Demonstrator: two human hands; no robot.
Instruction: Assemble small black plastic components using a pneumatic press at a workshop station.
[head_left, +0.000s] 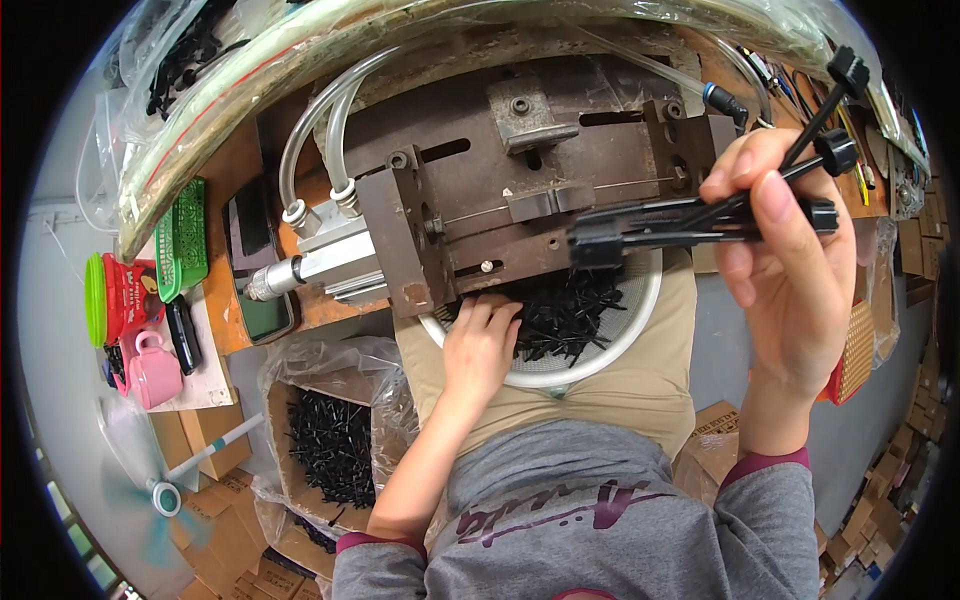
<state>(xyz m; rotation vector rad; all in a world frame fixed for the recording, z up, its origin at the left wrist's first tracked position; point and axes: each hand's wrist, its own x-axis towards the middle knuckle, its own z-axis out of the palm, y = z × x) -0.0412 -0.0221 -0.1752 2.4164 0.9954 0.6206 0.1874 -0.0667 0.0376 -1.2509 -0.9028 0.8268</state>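
My right hand (800,240) is raised to the right of the metal fixture (560,170), closed round several thin black plastic rods (690,225) with wider round ends. The rods point different ways, some left across the front of the fixture, others up and to the right. My left hand (480,345) reaches into a white round mesh basket (648,320) on my lap. Its fingers are curled at the left side of a pile of small black plastic parts (570,320). What its fingertips hold, if anything, is hidden.
An air cylinder (335,255) with clear hoses joins the fixture's left side. Below left stands a lined carton of black parts (330,450), near a spinning fan (166,498). A pink mug (155,375), a green basket (183,240) and a phone (265,315) lie left.
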